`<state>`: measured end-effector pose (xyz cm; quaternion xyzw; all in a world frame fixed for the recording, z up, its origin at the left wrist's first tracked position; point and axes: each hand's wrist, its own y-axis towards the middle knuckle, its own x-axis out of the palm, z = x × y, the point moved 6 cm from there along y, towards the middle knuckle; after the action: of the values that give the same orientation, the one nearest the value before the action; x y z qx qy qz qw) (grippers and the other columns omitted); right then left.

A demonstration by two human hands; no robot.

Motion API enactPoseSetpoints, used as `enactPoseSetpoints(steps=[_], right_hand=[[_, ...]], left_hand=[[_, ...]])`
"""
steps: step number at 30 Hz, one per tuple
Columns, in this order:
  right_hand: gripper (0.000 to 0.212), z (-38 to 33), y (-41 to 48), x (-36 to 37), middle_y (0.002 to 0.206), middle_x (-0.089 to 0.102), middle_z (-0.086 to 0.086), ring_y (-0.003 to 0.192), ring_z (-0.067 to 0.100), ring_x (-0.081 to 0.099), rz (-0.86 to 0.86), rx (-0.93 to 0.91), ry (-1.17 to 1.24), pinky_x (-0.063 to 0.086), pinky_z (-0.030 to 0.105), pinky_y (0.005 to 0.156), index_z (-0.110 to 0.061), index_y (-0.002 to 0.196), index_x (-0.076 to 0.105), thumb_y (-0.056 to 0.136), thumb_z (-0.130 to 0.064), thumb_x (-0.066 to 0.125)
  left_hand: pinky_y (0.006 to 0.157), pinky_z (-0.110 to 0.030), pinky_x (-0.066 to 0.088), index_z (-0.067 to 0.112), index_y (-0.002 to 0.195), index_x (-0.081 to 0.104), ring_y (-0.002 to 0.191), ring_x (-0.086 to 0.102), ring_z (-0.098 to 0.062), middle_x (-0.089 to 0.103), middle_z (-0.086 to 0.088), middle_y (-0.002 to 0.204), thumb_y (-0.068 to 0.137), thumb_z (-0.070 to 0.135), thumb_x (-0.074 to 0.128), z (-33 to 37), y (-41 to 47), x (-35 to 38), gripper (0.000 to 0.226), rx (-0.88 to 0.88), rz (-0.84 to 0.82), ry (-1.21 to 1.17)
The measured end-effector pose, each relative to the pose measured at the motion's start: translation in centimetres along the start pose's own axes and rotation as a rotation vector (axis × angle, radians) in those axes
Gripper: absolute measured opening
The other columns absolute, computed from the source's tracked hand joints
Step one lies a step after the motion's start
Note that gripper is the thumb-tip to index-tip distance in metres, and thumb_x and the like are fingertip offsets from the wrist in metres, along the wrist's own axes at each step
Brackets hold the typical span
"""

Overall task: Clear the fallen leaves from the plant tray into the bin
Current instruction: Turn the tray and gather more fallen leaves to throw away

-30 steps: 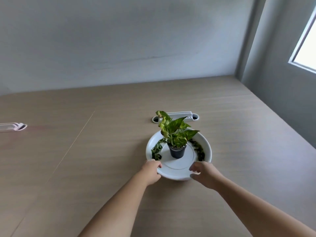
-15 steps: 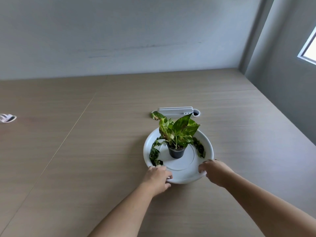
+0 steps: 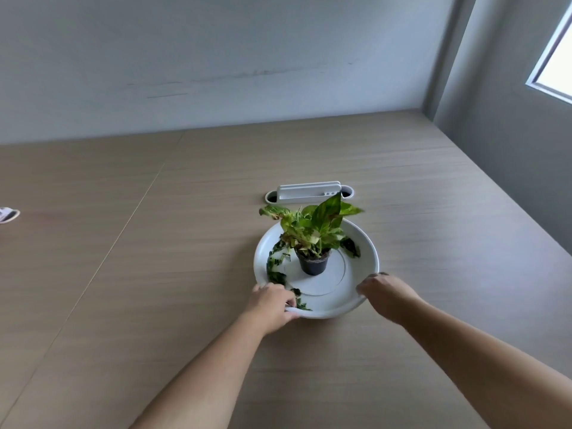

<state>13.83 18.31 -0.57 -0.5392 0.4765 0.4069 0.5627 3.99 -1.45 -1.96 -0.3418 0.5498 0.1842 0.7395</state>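
A round white plant tray point(image 3: 368, 252) rests on the wooden table. In its middle stands a small black pot point(image 3: 312, 264) with a green and yellow leafy plant point(image 3: 312, 226). Dark fallen leaves point(image 3: 275, 264) lie along the tray's left inner side, with more fallen leaves point(image 3: 351, 246) on the right. My left hand point(image 3: 270, 306) grips the tray's near-left rim, fingers curled over the edge beside some leaves. My right hand point(image 3: 387, 294) holds the near-right rim. No bin is in view.
A white cable-port cover point(image 3: 308, 191) is set into the table just behind the tray. A small white object point(image 3: 7, 215) lies at the far left edge. A grey wall runs behind the table, with a window at upper right.
Both hands have slid along the near rim and the tray has turned; the plant now leans more to the right. The camera has come closer.
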Motion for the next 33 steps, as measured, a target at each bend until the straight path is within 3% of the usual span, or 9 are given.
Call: enactPoseSetpoints(steps=[3, 8, 14, 19, 22, 24, 29, 33], right_hand=[[0.037, 0.1, -0.2, -0.1, 0.12, 0.062, 0.0, 0.115, 0.02, 0.054, 0.053, 0.045, -0.045, 0.041, 0.031, 0.101, -0.016, 0.114, 0.058, 0.085, -0.005, 0.038], [0.049, -5.3, -0.1, 0.9, 0.126, 0.057, 0.003, 0.116, 0.024, 0.054, -0.018, -0.089, 0.18, 0.049, 0.042, 0.094, -0.015, 0.123, 0.056, 0.08, 0.0, 0.04], [0.024, -4.3, 0.0, 2.0, 0.112, 0.065, 0.005, 0.104, 0.025, 0.06, -0.141, -0.066, 0.17, 0.049, 0.035, 0.083, -0.015, 0.111, 0.061, 0.089, -0.013, 0.051], [0.036, -0.3, 0.1, 0.8, 0.124, 0.06, 0.001, 0.12, 0.021, 0.052, -0.05, 0.019, -0.046, 0.041, 0.033, 0.103, -0.018, 0.118, 0.059, 0.088, -0.009, 0.041], [0.048, -1.3, 0.2, 0.8, 0.134, 0.053, 0.0, 0.124, 0.021, 0.048, -0.12, -0.006, -0.01, 0.04, 0.035, 0.105, -0.019, 0.131, 0.049, 0.083, -0.015, 0.055], [0.052, -3.5, 0.3, 1.1, 0.135, 0.053, 0.001, 0.123, 0.022, 0.049, -0.144, -0.065, 0.106, 0.042, 0.037, 0.103, -0.019, 0.131, 0.049, 0.081, -0.022, 0.062], [0.028, -3.0, 0.8, 1.3, 0.114, 0.067, 0.003, 0.106, 0.024, 0.061, -0.195, -0.004, 0.177, 0.05, 0.035, 0.087, -0.019, 0.113, 0.061, 0.085, -0.015, 0.06], [0.039, -0.3, 0.9, 0.1, 0.116, 0.066, 0.002, 0.107, 0.022, 0.061, -0.207, 0.033, 0.117, 0.052, 0.035, 0.09, -0.026, 0.116, 0.062, 0.086, -0.004, 0.051]], left_hand=[[0.103, -0.037, 0.031, 0.031, 0.112, 0.06, 0.116, 0.049, -0.019, 0.058, 0.002, 0.117, 0.077, 0.043, 0.067, 1.2, 0.1, 1.1, 0.038, 0.079, 0.005, 0.001], [0.102, -0.039, 0.035, 0.028, 0.123, 0.055, 0.121, 0.047, -0.022, 0.054, 0.0, 0.127, 0.078, 0.03, 0.066, -2.4, 1.1, -0.6, 0.046, -0.028, -0.031, 0.107], [0.1, -0.037, 0.031, 0.029, 0.11, 0.065, 0.116, 0.05, -0.02, 0.061, 0.003, 0.116, 0.083, 0.032, 0.057, -2.4, 0.6, 0.2, 0.028, -0.034, 0.025, 0.101], [0.105, -0.036, 0.029, 0.033, 0.124, 0.056, 0.122, 0.046, -0.019, 0.056, 0.005, 0.125, 0.081, 0.041, 0.064, 0.1, 0.3, 1.7, 0.044, 0.072, 0.024, 0.06], [0.102, -0.037, 0.032, 0.03, 0.13, 0.05, 0.124, 0.044, -0.02, 0.052, 0.002, 0.131, 0.078, 0.039, 0.068, -1.1, 1.0, 0.4, 0.056, 0.015, -0.014, 0.041], [0.1, -0.037, 0.033, 0.028, 0.125, 0.054, 0.121, 0.047, -0.02, 0.055, 0.002, 0.128, 0.077, 0.038, 0.069, -2.6, 1.4, -0.8, 0.052, -0.027, -0.023, 0.037], [0.1, -0.034, 0.031, 0.029, 0.106, 0.066, 0.11, 0.055, -0.016, 0.065, 0.007, 0.111, 0.078, 0.041, 0.066, -3.0, 1.5, -0.5, 0.03, -0.009, -0.035, 0.028], [0.106, -0.037, 0.025, 0.034, 0.098, 0.069, 0.113, 0.051, -0.012, 0.063, 0.01, 0.108, 0.077, 0.043, 0.066, -1.8, 1.6, 0.1, 0.023, 0.011, 0.014, 0.017]])
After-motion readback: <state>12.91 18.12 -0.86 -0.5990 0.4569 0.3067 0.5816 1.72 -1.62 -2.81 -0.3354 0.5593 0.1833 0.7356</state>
